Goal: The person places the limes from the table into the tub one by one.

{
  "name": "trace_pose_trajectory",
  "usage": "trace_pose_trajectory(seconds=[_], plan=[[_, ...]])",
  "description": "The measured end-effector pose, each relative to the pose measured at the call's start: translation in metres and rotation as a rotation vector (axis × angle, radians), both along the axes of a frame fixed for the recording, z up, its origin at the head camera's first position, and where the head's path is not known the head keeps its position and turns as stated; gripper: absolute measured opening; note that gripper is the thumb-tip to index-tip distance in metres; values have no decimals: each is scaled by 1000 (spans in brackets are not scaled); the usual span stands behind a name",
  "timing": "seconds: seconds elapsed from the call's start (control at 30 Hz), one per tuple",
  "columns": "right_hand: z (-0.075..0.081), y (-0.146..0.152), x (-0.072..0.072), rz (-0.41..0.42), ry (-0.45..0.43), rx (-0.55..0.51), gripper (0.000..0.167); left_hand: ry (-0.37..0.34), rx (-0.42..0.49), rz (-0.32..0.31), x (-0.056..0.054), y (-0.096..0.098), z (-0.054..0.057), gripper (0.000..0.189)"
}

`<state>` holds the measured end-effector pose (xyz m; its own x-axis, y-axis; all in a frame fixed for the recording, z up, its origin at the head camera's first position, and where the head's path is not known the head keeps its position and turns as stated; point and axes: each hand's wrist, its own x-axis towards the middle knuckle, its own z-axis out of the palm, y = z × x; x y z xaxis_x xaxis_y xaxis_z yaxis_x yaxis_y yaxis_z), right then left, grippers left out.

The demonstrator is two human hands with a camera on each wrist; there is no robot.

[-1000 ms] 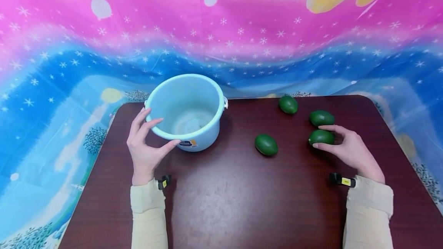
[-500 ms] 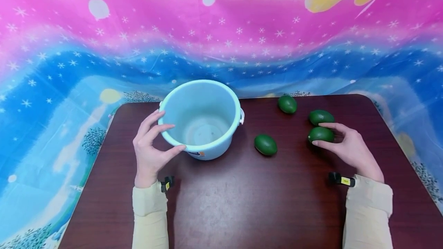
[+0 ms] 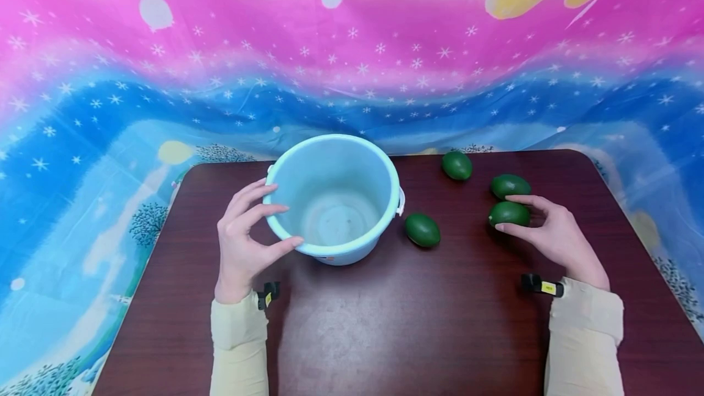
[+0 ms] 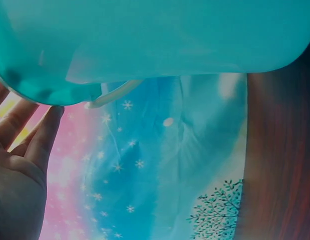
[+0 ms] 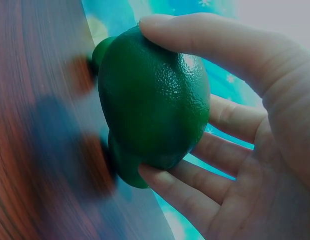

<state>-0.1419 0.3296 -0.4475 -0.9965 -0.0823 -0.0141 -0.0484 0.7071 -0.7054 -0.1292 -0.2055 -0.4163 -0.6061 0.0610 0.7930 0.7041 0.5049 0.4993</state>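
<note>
My left hand (image 3: 242, 243) grips the near left rim of a light blue plastic bucket (image 3: 341, 167), thumb at the front and fingertips over the edge. Nothing lies inside the bucket. In the left wrist view its outer wall (image 4: 170, 40) fills the top, and a white handle (image 4: 114, 95) hangs beside it. My right hand (image 3: 563, 240) pinches a dark green lime (image 3: 509, 215) between thumb and fingers; its glossy, dimpled skin shows close up in the right wrist view. Just behind it lies a second lime (image 3: 510, 186).
One more lime (image 3: 422, 230) sits right of the bucket, close to its handle. Another lime (image 3: 457, 165) lies near the back edge of the dark brown wooden table (image 3: 412, 322). A printed pink and blue cloth (image 3: 352, 72) hangs behind and at the sides.
The bucket has moved right and a little toward me, with my left hand on its rim. My right hand keeps its pinch on the lime, which has shifted very slightly.
</note>
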Motion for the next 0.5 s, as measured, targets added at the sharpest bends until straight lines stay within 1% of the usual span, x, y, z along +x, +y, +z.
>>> trace_pose_trajectory(seconds=[0.2,0.5], plan=[[0,0,1,-6,-6,4,66,-2,-4,-32,5,4,8,60],[-1,-1,-1,-4,-10,6,67,-17,-27,-52,9,3,11,51]])
